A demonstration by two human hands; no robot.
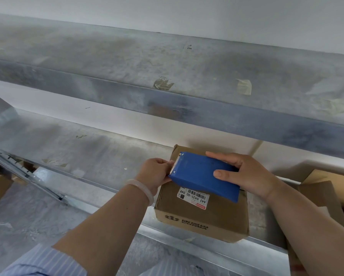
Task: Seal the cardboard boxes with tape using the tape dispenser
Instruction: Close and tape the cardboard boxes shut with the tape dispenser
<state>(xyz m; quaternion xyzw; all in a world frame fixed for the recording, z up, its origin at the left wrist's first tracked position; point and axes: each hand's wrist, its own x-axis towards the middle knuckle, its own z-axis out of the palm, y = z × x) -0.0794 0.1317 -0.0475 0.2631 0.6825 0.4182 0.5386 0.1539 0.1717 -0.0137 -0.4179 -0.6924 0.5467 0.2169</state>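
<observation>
Over the cardboard box [203,220], R hand [246,176] grips blue tape dispenser [199,174] w/ L hand [155,172] pinching its toothed end.

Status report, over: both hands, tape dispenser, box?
Right hand grips blue tape dispenser above cardboard box. Left hand pinches its toothed edge; tape unclear. Nothing in the way.

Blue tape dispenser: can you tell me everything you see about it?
The tape dispenser is a flat, blue, plastic-looking case with a toothed metal cutting edge at one end, fixed by two small rivets. It is held tilted over the cardboard box. The right hand grips its wide rear end, while the left hand pinches at the toothed edge. Tape itself is not visible.
</observation>
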